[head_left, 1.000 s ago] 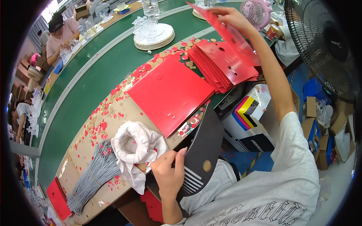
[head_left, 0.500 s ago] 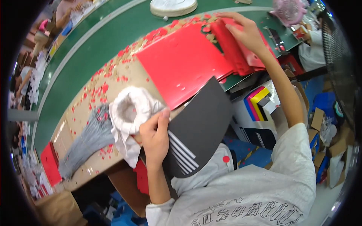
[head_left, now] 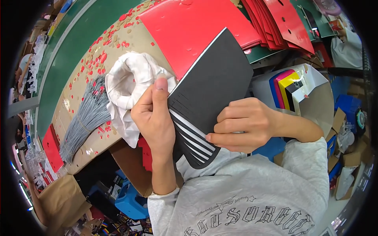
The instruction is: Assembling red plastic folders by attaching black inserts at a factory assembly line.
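A black card with white stripes (head_left: 210, 98) was held up close in front of the person, above the near edge of the bench (head_left: 78, 106). The left hand (head_left: 154, 116) gripped its left edge, thumb pointing toward 12 o'clock and fingers curled behind the card. The right hand (head_left: 246, 125) closed on its right edge, fingers (head_left: 224, 126) folded over the front face. At 10 o'clock from the card lay a crumpled white cloth (head_left: 126, 86), touching the left hand. Farther out at 9 o'clock rested a bundle of grey strings (head_left: 84, 118), among scattered red paper bits (head_left: 100, 59). At 12 o'clock lay a large red sheet (head_left: 189, 27); at 1 o'clock, a stack of red cards (head_left: 283, 21).
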Available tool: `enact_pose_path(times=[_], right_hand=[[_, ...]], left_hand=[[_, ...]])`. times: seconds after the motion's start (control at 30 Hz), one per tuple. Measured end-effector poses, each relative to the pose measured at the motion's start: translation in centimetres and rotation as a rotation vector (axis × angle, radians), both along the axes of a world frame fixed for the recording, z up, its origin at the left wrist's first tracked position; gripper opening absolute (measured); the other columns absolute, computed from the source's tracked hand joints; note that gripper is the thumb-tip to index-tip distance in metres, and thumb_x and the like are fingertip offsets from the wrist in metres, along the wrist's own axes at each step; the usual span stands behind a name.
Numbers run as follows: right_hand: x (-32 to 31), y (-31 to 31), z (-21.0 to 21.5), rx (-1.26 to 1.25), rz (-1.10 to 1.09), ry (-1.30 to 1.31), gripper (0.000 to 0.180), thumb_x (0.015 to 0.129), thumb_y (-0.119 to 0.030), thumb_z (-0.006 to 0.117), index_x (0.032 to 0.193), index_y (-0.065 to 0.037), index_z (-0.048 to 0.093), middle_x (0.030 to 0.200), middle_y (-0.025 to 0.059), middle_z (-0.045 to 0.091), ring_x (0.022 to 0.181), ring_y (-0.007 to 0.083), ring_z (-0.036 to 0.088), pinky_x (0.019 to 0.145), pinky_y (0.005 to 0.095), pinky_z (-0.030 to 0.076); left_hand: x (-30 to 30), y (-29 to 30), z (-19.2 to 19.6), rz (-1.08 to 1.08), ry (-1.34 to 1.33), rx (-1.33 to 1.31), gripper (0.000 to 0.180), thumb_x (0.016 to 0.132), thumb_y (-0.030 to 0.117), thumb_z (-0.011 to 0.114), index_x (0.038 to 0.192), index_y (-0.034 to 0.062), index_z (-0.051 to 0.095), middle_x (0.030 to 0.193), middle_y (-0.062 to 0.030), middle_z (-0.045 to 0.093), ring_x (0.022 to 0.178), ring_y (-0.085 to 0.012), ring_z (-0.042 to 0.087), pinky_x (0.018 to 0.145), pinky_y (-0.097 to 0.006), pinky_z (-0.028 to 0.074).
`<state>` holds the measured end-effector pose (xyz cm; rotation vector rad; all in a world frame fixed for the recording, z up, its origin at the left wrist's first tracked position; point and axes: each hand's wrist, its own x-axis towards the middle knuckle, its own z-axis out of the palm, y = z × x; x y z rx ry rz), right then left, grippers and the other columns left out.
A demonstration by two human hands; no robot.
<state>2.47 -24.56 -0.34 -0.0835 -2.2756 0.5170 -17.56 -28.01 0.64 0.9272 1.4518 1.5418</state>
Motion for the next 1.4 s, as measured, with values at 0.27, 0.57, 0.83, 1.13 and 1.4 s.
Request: enact_pose_path(times=[0.27,0.57,0.83,1.13,1.4], right_hand=[[0.4,-0.7,-0.2,-0.409,0.015,-0.048,0.018,0.069,0.002,0.079,0.085,-0.001,0.071,0.078,0.0077,0.065,0.065,0.0217,0.063,0.050,0.0303,0.047],[-1.3,-1.0,-2.7,-0.572,0.015,-0.010,0.015,0.073,-0.002,0.077,0.082,-0.004,0.065,0.083,0.0045,0.063,0.071,0.0229,0.062,0.059,0.0329,0.051],[-1.2,-0.6,-2.8,-0.379,-0.026,0.159,0.026,0.070,-0.001,0.083,0.095,-0.002,0.076,0.079,0.0043,0.064,0.064,0.0158,0.061,0.048,0.0285,0.046],[-1.4,-0.1,-2.0,-0.608,0.052,-0.035,0.014,0.075,-0.003,0.078,0.082,-0.004,0.067,0.078,0.0057,0.063,0.071,0.0235,0.062,0.059,0.0343,0.050],[-1.5,0.2,-0.1,-0.565,0.120,-0.114,0.016,0.077,-0.004,0.076,0.084,-0.004,0.062,0.079,0.0048,0.059,0.070,0.0230,0.059,0.057,0.0344,0.049]], left_hand=[[0.8,-0.2,-0.5,0.108,-0.036,-0.023,0.039,0.105,0.025,0.059,0.080,-0.0023,0.069,0.071,0.0049,0.057,0.065,-0.0017,0.043,0.058,-0.020,0.034],[0.4,0.3,-0.6,0.110,-0.231,-0.068,0.042,0.105,0.032,0.057,0.079,0.0004,0.069,0.071,-0.0030,0.067,0.058,-0.0048,0.056,0.054,-0.020,0.043],[1.3,1.9,0.5,0.192,-0.272,-0.158,0.039,0.106,0.032,0.055,0.081,0.0035,0.067,0.070,-0.0025,0.066,0.057,-0.0058,0.057,0.053,-0.021,0.044],[-0.2,0.7,-1.7,0.106,-0.301,-0.168,0.036,0.105,0.029,0.058,0.084,0.0023,0.069,0.078,0.0005,0.066,0.068,-0.0032,0.056,0.062,-0.021,0.045],[-1.2,-0.1,-3.0,0.078,-0.285,-0.159,0.035,0.104,0.021,0.060,0.075,0.0011,0.066,0.070,0.0080,0.055,0.065,0.0008,0.042,0.057,-0.019,0.034]])
